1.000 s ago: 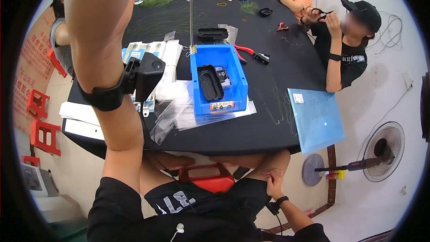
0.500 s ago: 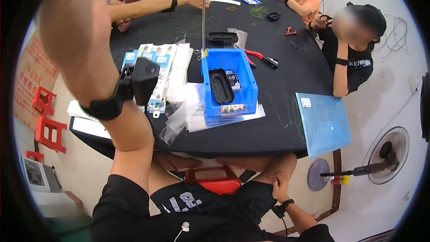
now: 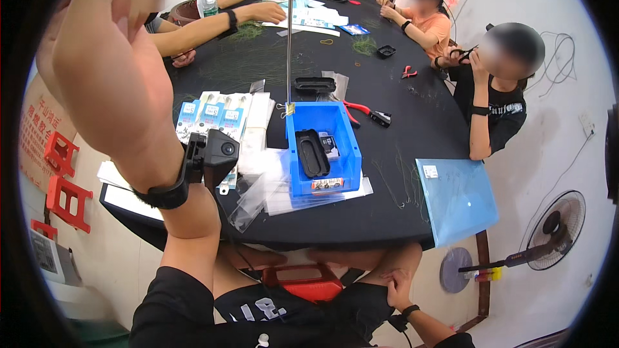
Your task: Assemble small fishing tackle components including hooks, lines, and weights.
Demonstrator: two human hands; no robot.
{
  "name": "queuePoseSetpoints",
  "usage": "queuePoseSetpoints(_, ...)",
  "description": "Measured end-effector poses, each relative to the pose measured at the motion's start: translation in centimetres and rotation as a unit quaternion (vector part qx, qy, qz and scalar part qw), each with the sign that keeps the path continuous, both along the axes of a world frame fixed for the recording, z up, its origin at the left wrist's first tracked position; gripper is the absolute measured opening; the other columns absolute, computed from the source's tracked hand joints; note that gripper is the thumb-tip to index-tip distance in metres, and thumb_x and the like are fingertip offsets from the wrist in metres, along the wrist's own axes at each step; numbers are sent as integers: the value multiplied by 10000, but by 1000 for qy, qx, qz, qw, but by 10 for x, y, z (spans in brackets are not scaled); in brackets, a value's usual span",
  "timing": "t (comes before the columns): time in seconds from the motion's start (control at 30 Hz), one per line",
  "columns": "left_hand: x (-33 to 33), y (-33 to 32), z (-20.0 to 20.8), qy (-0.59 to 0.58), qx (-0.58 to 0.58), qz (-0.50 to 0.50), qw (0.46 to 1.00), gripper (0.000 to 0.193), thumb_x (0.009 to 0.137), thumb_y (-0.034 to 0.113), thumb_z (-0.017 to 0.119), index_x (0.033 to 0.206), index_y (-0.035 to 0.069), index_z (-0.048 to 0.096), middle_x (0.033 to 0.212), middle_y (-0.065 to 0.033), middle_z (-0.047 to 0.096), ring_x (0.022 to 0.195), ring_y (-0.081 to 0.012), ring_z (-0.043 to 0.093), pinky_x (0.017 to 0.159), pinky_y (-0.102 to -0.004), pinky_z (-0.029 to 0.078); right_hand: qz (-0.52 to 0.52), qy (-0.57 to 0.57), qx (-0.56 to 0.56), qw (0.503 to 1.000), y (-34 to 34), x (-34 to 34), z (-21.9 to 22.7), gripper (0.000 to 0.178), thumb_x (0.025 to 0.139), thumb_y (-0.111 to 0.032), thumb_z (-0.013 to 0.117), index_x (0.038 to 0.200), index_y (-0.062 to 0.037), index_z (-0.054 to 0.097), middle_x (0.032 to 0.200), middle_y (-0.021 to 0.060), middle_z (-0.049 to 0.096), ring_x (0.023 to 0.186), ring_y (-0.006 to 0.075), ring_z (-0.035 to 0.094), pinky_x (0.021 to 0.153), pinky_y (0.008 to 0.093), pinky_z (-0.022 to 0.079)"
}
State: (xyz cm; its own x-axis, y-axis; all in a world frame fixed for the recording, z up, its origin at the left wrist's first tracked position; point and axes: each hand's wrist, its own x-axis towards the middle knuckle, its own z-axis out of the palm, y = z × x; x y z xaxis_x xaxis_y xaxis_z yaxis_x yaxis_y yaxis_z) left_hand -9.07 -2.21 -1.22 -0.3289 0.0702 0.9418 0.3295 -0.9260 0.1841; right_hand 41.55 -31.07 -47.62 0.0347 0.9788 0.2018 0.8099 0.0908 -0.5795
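My left hand (image 3: 109, 71) is raised very close at the upper left, with a strapped wrist camera (image 3: 220, 149) below it. Its fingertips are cut off or turned away, so I cannot tell whether it grips anything. My right hand (image 3: 398, 287) lies on my right thigh, fingers loosely extended, holding nothing. In front of me on the table stands a blue plastic bin (image 3: 353, 180), holding a black oval tray (image 3: 313, 154) and a small dark box (image 3: 329, 147). Clear plastic sleeves (image 3: 250, 209) lie beside and under the bin. Blue-and-white printed cards (image 3: 209, 115) lie left of it.
A metal rod (image 3: 289, 51) rises behind the bin. Red-handled pliers (image 3: 371, 113) lie behind it. A blue folder (image 3: 459, 200) overhangs the table's right edge. Other people sit around the black-covered table (image 3: 412, 135); one at right holds scissors (image 3: 461, 53). A fan (image 3: 554, 222) stands at right.
The view has tilted up, so the table sits lower in the picture. My left hand stays raised and has turned slightly. My right hand keeps resting on the thigh.
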Motion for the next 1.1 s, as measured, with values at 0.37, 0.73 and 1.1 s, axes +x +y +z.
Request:
queuePoseSetpoints(0.37,15,-8,3,-21,14,46,999,325,1080,100,535,1275,-75,727,658,42,276,596,-77,245,619,-271,225,4,18,0,1000,0,-4,9,204,776,-109,534,826,-51,722,930,103,770,962,313,658,1002,448,417)
queuePoseSetpoints(0.73,7,-1,0,-20,55,26,998,271,1066,61,558,1140,-89,771,638,21,284,584,-82,274,667,-266,289,13,11,5,1000,-1,-2,5,199,776,-92,527,837,-46,711,937,104,764,970,318,654,1008,448,415)
queuePoseSetpoints(1.1,7,-6,3,11,39,-44,998,303,1066,60,506,1093,-102,761,642,24,247,598,-99,279,657,-288,251,-3,12,-2,1000,-1,-1,0,241,785,-148,543,841,-24,742,890,173,724,979,358,621,1014,476,406)
